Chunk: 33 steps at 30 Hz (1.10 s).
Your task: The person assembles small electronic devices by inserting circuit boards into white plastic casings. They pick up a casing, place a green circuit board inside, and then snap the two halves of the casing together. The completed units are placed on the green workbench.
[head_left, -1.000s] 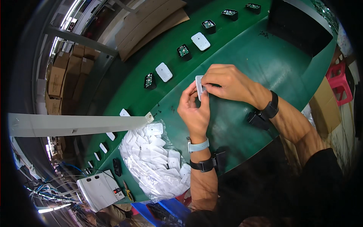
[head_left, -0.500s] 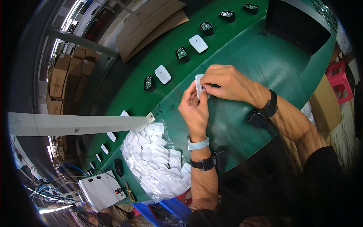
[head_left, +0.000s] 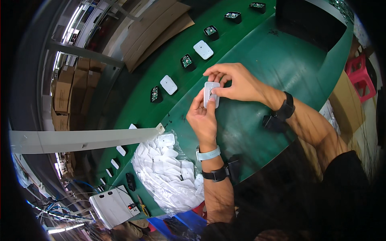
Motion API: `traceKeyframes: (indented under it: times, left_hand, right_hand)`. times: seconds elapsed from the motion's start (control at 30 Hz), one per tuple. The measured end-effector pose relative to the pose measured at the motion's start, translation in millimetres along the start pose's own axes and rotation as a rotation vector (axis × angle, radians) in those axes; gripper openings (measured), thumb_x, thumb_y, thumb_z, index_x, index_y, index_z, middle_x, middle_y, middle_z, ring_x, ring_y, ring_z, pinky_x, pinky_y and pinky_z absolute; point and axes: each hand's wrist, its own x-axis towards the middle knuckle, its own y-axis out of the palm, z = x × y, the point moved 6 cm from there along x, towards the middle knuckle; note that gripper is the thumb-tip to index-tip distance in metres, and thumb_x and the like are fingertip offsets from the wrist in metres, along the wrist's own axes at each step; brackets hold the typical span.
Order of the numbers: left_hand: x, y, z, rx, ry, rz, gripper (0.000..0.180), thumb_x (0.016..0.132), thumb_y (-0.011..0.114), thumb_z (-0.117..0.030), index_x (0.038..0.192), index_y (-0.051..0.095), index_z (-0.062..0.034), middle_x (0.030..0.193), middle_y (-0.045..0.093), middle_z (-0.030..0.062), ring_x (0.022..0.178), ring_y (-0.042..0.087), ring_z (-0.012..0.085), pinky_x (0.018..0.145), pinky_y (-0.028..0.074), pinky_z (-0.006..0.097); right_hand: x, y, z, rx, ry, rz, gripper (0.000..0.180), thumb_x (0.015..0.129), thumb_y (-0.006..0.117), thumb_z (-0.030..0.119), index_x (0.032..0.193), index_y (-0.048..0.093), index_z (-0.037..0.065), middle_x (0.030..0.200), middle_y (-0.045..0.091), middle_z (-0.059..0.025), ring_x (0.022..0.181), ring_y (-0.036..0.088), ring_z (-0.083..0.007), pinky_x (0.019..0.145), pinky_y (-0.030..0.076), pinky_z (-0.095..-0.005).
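Note:
My left hand (head_left: 203, 120) is closed on a white plastic cover (head_left: 208, 99), a small flat rectangle with rounded corners, its thumb over the lower part. My right hand (head_left: 239, 83) presses its thumb onto the face of that cover, by a small dark detail too fine to make out. Its other fingers curve above the cover's top edge, apart from the thumb. Beside my left wrist, a clear plastic bag (head_left: 183, 204) bulges with many similar white covers (head_left: 163, 168).
Black housings with green circuit boards (head_left: 187, 62) and white covers (head_left: 169, 84) line the green belt (head_left: 177, 66). A pale metal bar (head_left: 88, 140) juts in from the left. A black bin (head_left: 307, 24), a white control box (head_left: 114, 207) and pliers (head_left: 143, 205) stand around the green bench (head_left: 257, 136).
My right hand has opened its pinch, fingers lifting away while the thumb stays on the cover. The cover has turned more face-on. Head motion shifts the surroundings slightly.

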Motion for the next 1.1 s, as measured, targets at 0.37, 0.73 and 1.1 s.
traceKeyframes:
  times: [0.37, 0.73, 1.1]
  left_hand:
    - [3, 1, 14, -0.175, -0.104, 0.002, 0.027, 0.093, 0.063, -0.002, 0.118, 0.061, 0.0083, 0.110, 0.068, 0.0123, 0.095, 0.066, 0.0146, 0.085, 0.052, 0.027]
    - [9, -8, 21, -0.164, -0.069, 0.039, 0.018, 0.091, 0.065, -0.004, 0.106, 0.066, 0.0062, 0.095, 0.071, 0.0100, 0.079, 0.067, 0.0125, 0.066, 0.055, 0.024]
    - [7, -28, 22, -0.200, -0.092, -0.244, 0.016, 0.087, 0.062, -0.002, 0.099, 0.063, 0.0099, 0.090, 0.071, 0.0141, 0.069, 0.068, 0.0160, 0.062, 0.057, 0.027]
  right_hand:
    - [0, 10, -20, 0.308, 0.211, 0.079, 0.028, 0.080, 0.069, -0.003, 0.107, 0.062, -0.002, 0.097, 0.066, -0.0060, 0.089, 0.064, -0.0107, 0.080, 0.054, -0.0252]
    - [3, 23, -24, 0.313, 0.282, 0.101, 0.034, 0.080, 0.068, -0.007, 0.112, 0.058, -0.001, 0.099, 0.067, -0.0072, 0.091, 0.066, -0.0129, 0.080, 0.055, -0.0272]
    - [85, 82, 52, -0.296, -0.041, 0.356, 0.039, 0.079, 0.070, 0.002, 0.117, 0.060, 0.005, 0.103, 0.063, -0.0044, 0.098, 0.060, -0.0136, 0.084, 0.051, -0.0309]
